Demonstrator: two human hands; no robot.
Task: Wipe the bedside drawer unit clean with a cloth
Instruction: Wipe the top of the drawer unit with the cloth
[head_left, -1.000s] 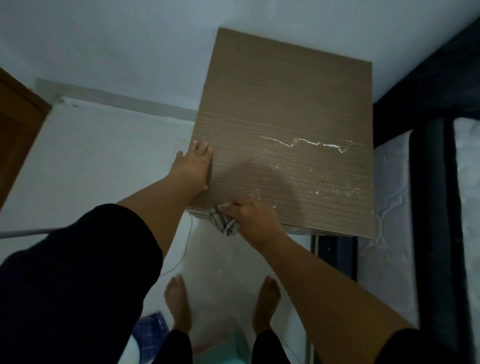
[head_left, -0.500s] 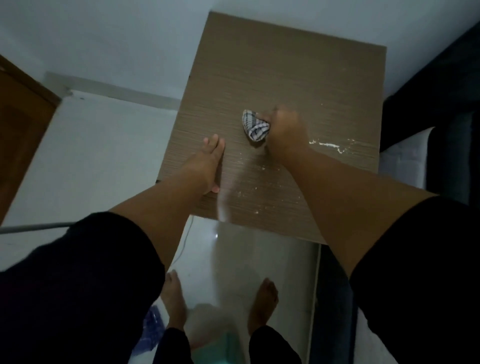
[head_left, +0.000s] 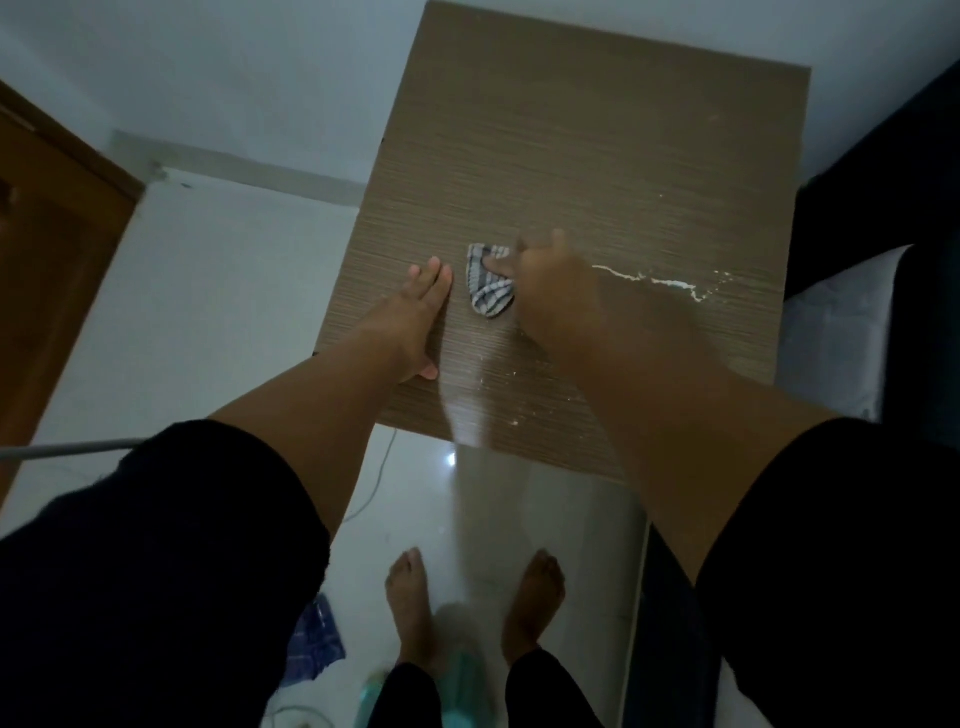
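Cloth (head_left: 489, 283), a small striped wad, sits pressed on the middle of the unit top (head_left: 597, 156), gripped under the right hand (head_left: 545, 291), whose fingers are closed over its right part. The left hand (head_left: 415, 317) lies open and flat on the top just left of the cloth, fingers pointing to the far side, steadying the unit.

A white streak (head_left: 654, 283) runs to the right of the right hand, and white specks (head_left: 498, 384) lie scattered toward the near edge. The likely fault is that the small wad passes beside the streak instead of over it, or only smears it along the grain. A sweep toward the near edge could also push crumbs off onto the floor (head_left: 234, 312) by the bare feet. The wad is loose and might slip out from under the fingers on a fast stroke; the right hand is blurred, so it seems to be moving quickly.

Against half a second ago, the cloth lies nearer and more to the left, closer to the left hand, which has kept its place. A second ago the cloth was at the near edge.
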